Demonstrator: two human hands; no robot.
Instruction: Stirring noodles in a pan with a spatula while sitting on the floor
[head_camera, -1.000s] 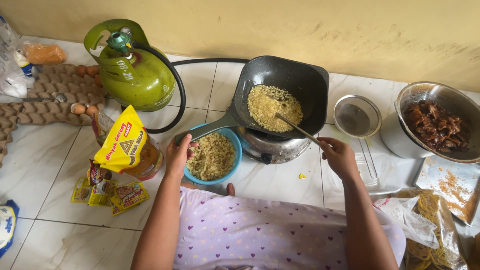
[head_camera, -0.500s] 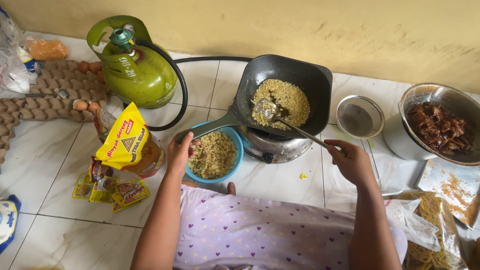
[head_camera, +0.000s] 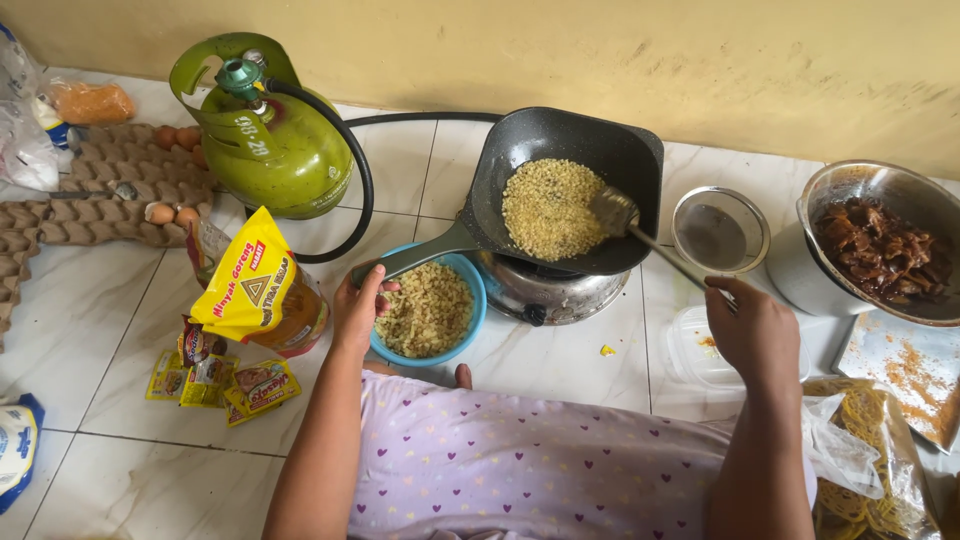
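Observation:
A dark square pan (head_camera: 620, 150) sits on a small metal stove (head_camera: 545, 290) and holds a heap of yellow crumbly food (head_camera: 548, 208). My left hand (head_camera: 358, 310) grips the end of the pan's handle (head_camera: 415, 257). My right hand (head_camera: 752, 330) holds a metal spatula (head_camera: 625, 222) by its handle; its blade rests at the right edge of the food. Below the pan handle stands a blue bowl (head_camera: 472, 320) filled with more of the same crumbly food.
A green gas cylinder (head_camera: 265, 135) with a black hose stands at the left. A yellow oil pouch (head_camera: 255, 285), sachets (head_camera: 215, 380) and egg trays (head_camera: 90, 200) lie left. At the right: a strainer (head_camera: 718, 230), a metal bowl of dark food (head_camera: 880, 245), a plastic lid (head_camera: 690, 350), noodles (head_camera: 870, 440).
The spatula blade has swept from the left side of the pan to the right edge of the food. My right hand moved right and down. The left hand stayed on the handle.

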